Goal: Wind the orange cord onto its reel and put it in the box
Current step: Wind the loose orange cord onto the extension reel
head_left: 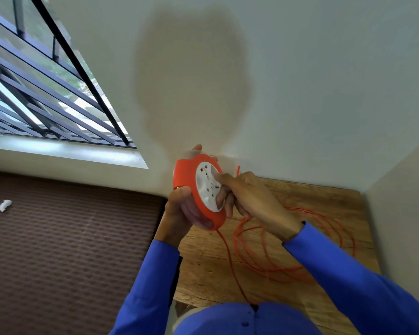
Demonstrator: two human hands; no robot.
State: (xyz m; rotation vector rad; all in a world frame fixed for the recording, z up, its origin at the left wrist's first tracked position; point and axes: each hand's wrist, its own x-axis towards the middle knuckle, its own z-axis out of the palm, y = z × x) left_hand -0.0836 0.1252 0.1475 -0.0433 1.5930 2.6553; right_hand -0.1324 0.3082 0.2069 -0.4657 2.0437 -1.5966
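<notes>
Over the wooden table (203, 269), the left hand (183, 211) cups the orange reel (191, 189) while right-hand fingers (224, 180) press together on its white face; loose orange cord (298, 259) coils right. Best turned steadily, cord feeding untangled. No box visible.

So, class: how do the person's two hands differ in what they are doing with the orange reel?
The left hand wraps the orange reel from its rim and back, carrying it; the right hand lies across its white socket face, fingers pressed on it. The left comes from below, the right from the side. Both touch the reel above the wooden table.
</notes>
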